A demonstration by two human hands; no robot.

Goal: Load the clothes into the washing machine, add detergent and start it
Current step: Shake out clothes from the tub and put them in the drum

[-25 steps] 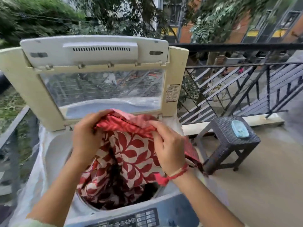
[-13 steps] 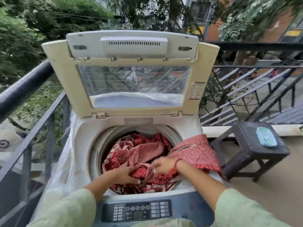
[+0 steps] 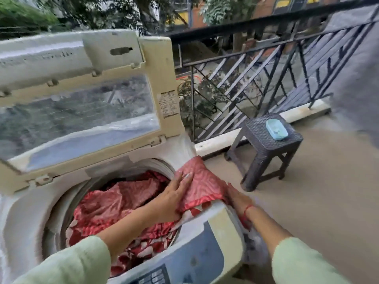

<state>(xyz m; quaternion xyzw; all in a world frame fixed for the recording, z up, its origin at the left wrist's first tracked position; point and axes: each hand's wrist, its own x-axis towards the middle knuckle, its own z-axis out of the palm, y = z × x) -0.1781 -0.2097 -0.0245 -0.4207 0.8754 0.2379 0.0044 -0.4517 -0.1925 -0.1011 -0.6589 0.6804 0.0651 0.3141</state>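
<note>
A top-loading washing machine [image 3: 30,212] stands with its lid [image 3: 155,64] raised. A red cloth [image 3: 114,203] with a white leaf print fills the drum, and one fold of it drapes over the right rim. My left hand [image 3: 172,199] rests on that fold at the drum's edge with straight fingers. My right hand [image 3: 235,198] is outside the machine's right side and holds the hanging fold from below, its fingertips hidden under the fabric. The control panel [image 3: 196,257] shows at the bottom.
A dark woven stool [image 3: 264,140] stands on the balcony floor to the right, carrying a light blue box [image 3: 276,129]. A black metal railing [image 3: 256,64] runs behind the machine and stool. Bare concrete floor lies to the right.
The cloth went from held up above the drum to lying inside it. Both hands then moved right to the fold over the rim, and the view swung right.
</note>
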